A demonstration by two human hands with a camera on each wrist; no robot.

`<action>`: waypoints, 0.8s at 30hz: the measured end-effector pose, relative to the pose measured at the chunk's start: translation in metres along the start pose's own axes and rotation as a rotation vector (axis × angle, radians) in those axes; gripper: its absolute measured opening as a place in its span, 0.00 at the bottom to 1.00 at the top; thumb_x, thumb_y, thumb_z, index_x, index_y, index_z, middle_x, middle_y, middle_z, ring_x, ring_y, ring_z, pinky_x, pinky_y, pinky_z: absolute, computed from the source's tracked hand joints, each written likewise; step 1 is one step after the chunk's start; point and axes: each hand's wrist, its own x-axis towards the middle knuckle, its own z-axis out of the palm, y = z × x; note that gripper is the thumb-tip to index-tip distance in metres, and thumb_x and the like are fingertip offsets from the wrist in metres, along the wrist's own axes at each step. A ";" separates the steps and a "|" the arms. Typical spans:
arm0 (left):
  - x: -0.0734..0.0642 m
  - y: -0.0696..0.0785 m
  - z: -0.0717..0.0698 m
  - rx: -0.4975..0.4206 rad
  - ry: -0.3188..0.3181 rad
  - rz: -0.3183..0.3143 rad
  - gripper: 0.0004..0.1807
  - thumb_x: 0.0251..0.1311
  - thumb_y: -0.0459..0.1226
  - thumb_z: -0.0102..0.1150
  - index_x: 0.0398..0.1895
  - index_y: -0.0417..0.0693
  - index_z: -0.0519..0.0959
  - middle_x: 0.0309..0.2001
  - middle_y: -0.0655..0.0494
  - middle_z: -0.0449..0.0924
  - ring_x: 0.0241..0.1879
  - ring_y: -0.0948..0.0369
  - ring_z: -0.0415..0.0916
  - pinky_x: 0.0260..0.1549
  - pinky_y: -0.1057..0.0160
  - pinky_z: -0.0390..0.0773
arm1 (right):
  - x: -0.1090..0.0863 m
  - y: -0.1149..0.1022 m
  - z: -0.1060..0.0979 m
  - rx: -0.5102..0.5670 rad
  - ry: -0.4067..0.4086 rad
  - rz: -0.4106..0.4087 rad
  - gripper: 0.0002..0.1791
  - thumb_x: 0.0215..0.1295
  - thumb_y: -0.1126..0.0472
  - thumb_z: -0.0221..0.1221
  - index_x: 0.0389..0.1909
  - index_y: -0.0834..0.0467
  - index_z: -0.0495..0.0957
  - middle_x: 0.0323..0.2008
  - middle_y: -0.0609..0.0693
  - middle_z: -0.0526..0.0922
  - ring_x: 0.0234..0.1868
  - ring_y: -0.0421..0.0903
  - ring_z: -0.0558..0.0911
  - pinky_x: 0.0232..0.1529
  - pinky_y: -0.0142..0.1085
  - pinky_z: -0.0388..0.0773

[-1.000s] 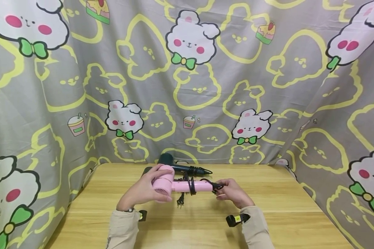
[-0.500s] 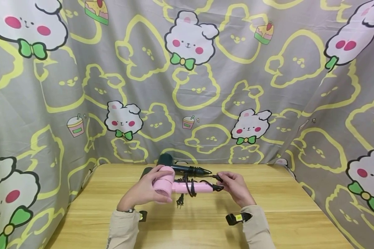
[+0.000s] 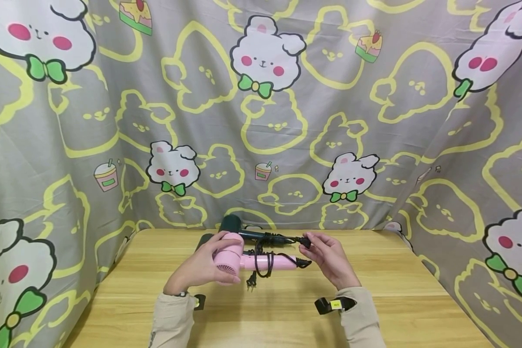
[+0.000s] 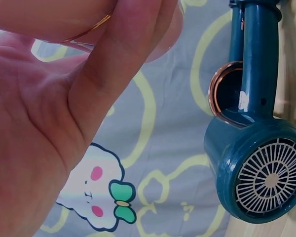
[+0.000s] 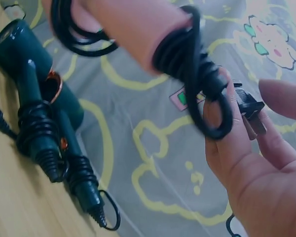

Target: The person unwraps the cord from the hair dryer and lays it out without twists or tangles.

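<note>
My left hand (image 3: 202, 263) grips the round head of a pink hair dryer (image 3: 273, 262), whose handle points right above the table. A black cord (image 3: 257, 261) loops loosely round that handle. With thumb and fingers, my right hand (image 3: 330, 258) pinches the black plug (image 5: 249, 102) of a cord just beyond the handle's end; its metal prongs show in the right wrist view. Behind the pink dryer lie two dark green hair dryers (image 5: 32, 91), cords wound round their handles. In the left wrist view, my left palm (image 4: 34, 123) covers part of the pink dryer.
Another two-pronged plug (image 3: 251, 281) lies on the wooden table (image 3: 261, 309) below the pink handle. A grey patterned curtain (image 3: 261, 135) hangs along the table's back and both sides. Black wrist cameras (image 3: 326, 305) sit at both cuffs.
My right hand has moved from the handle's cord end up and slightly away, bringing the plug out. The cord loops on the pink handle have shifted and loosened. The left hand stays put.
</note>
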 end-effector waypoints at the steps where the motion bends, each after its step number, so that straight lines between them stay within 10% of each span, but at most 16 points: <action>1: 0.000 0.000 0.000 0.003 0.002 0.000 0.48 0.33 0.54 0.88 0.65 0.79 0.75 0.81 0.50 0.55 0.61 0.46 0.72 0.37 0.60 0.82 | -0.001 -0.001 0.001 0.004 -0.011 -0.003 0.08 0.77 0.62 0.58 0.40 0.54 0.85 0.43 0.47 0.85 0.40 0.41 0.89 0.50 0.34 0.86; 24: -0.003 -0.002 -0.004 -0.015 0.017 -0.004 0.50 0.33 0.52 0.88 0.67 0.70 0.76 0.80 0.49 0.54 0.61 0.45 0.71 0.38 0.61 0.82 | -0.019 -0.019 0.016 -0.033 -0.414 -0.042 0.14 0.74 0.72 0.55 0.44 0.55 0.88 0.44 0.47 0.89 0.43 0.40 0.90 0.51 0.32 0.85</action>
